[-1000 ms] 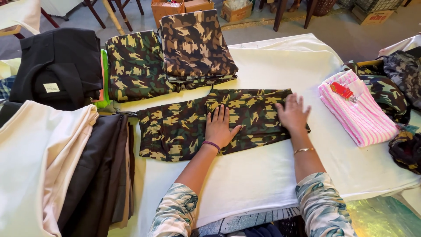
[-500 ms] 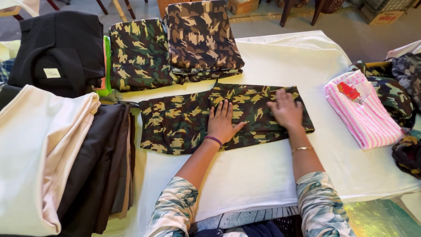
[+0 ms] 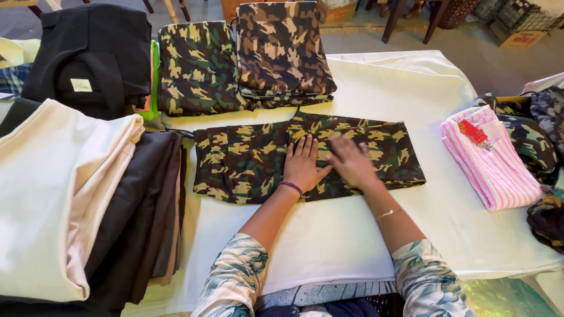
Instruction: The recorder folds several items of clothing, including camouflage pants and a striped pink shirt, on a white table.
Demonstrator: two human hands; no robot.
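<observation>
Camouflage trousers (image 3: 252,158) lie lengthwise left-to-right under both flat hands (image 3: 329,164).

This looks like a garment workshop or clothing stall: a white-covered tabletop (image 3: 376,82) carries stacks of folded camouflage trousers (image 3: 247,58), black and cream cloth piles (image 3: 70,194) and a tagged pink striped garment (image 3: 493,158), with cardboard boxes (image 3: 517,38) on the floor beyond.

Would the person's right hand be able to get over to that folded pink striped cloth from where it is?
Probably yes. The right hand lies flat on the camouflage garment, and only bare white table cover separates it from the pink striped cloth on that same side.
</observation>
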